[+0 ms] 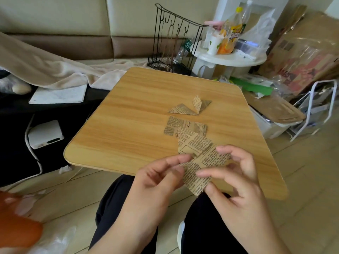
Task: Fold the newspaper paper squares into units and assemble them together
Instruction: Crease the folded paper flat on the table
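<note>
A wooden table (128,110) — backed by a sofa (73,24) and clutter — was seen, a newspaper piece (200,162) pinched by left hand (156,182) and right hand (236,182).

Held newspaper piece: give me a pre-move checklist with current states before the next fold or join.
1. Left hand pinches the held piece: ok.
2. Right hand pinches it too: ok.
3. Piece lifted over the near table edge: ok.
4. Folded unit on the table, apart from hands: ok.
5. Flat squares left to fold: ok; count cannot tell.
6. Creases crisp and aligned: cannot tell, blurred.
</note>
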A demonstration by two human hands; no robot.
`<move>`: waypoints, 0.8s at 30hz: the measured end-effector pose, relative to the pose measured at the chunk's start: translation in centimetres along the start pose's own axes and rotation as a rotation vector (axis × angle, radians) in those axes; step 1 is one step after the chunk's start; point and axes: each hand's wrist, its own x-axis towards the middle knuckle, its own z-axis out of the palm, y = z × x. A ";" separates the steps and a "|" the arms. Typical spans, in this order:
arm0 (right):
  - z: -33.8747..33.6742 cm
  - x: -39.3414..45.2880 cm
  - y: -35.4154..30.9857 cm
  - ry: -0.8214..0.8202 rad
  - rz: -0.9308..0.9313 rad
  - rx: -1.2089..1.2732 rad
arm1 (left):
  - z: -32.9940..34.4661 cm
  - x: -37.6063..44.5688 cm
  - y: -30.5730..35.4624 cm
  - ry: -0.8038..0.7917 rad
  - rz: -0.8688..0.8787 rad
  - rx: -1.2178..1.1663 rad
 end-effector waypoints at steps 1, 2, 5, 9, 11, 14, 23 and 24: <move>-0.3 -0.2 -0.2 -0.013 -0.025 -0.020 | 0.2 -0.1 0.0 -0.009 -0.006 -0.012; -0.5 -0.4 -0.4 -0.027 -0.044 -0.032 | 0.3 -0.3 0.1 -0.021 -0.014 -0.031; -0.9 -0.4 -1.0 -0.039 -0.051 0.006 | 0.6 -0.7 0.3 -0.041 -0.029 -0.067; -1.1 -0.4 -1.8 -0.001 0.078 0.129 | 0.9 -1.2 0.7 -0.048 0.012 -0.075; -0.7 -0.3 -2.4 0.048 0.209 0.270 | 1.3 -1.4 1.0 -0.058 0.047 -0.113; -0.2 0.0 -3.4 0.126 0.410 0.500 | 1.8 -1.5 1.2 -0.017 0.048 -0.179; -0.3 0.8 -5.0 0.245 0.568 0.588 | 2.0 -1.9 1.8 -0.006 0.000 -0.095; -0.3 0.9 -5.0 0.257 0.573 0.586 | 2.0 -1.9 1.9 -0.020 -0.004 -0.069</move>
